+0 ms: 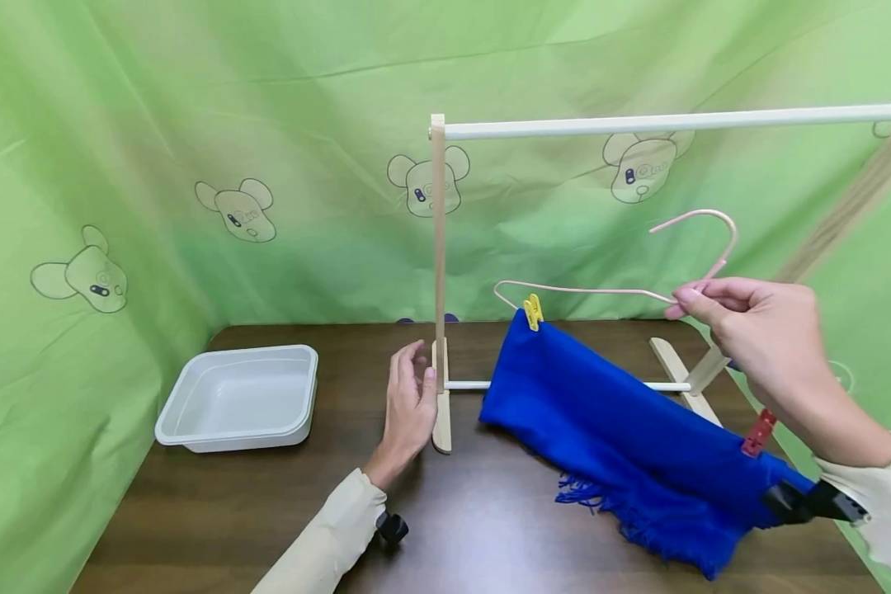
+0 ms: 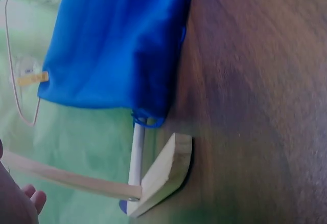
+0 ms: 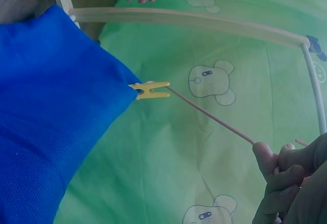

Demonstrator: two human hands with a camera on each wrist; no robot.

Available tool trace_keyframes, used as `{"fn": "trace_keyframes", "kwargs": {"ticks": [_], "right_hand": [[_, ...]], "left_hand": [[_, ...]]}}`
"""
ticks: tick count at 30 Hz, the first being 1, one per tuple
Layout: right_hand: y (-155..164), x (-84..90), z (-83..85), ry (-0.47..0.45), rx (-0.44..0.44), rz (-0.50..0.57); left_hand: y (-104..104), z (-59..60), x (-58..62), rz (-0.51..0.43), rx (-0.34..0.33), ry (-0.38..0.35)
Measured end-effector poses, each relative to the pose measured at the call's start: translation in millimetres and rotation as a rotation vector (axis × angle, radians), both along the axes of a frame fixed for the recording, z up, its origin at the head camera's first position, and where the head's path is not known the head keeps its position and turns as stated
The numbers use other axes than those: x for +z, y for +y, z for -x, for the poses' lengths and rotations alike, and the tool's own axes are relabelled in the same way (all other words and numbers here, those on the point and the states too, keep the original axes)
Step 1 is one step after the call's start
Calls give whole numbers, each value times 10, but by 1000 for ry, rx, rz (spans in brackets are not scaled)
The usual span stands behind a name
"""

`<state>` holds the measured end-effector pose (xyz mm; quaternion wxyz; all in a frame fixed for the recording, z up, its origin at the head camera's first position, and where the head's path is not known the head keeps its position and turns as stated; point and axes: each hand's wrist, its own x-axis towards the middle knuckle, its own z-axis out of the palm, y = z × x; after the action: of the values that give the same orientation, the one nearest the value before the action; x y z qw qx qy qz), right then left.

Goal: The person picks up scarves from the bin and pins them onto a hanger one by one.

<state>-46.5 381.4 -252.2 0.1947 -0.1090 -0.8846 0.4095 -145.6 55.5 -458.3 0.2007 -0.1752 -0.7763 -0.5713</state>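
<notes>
My right hand [image 1: 775, 355] pinches a pink wire hanger [image 1: 590, 289] just below its hook, in front of the rack. From the hanger hangs a blue fringed cloth [image 1: 609, 412], slanting down to the right. A yellow clothespin [image 1: 534, 313] clips its left corner; a red clothespin [image 1: 759, 433] grips it near my right wrist. In the right wrist view the yellow clothespin [image 3: 150, 89] sits at the cloth's corner. My left hand [image 1: 410, 404] is held beside the rack's left post [image 1: 439, 247], fingers relaxed and holding nothing; whether it touches the post I cannot tell.
The wooden rack has a white top bar [image 1: 638, 124] and a white lower bar [image 1: 468, 385], partly behind the cloth. A white plastic tub [image 1: 238, 396] stands at the left on the brown table [image 1: 267, 511]. A green curtain [image 1: 327, 206] with bear faces encloses the table.
</notes>
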Motion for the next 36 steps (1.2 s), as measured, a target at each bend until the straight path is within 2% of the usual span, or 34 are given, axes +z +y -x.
{"fn": "trace_keyframes", "kwargs": {"ticks": [5,12,19,24,26,32,36], "right_hand": [[-20,7,4,-8,1,7],[-20,-33,-13,-22,2,16],[-50,-62,-30,-17,35,65],[-31,-54,-51,-12,72,104],[-17,-44,-58,-12,61,94],[23,18,-33,1,28,109],[81,90,-18,30,33,142]], "left_hand": [[-45,105,-29,-35,-4,-4],[-4,236,11,-78,-92,-4],[93,381,36,-58,-188,31],[139,397,15,-5,-161,49],[155,398,7,10,-139,66],[165,452,-7,-22,-133,145],[182,489,-6,-25,-115,165]]}}
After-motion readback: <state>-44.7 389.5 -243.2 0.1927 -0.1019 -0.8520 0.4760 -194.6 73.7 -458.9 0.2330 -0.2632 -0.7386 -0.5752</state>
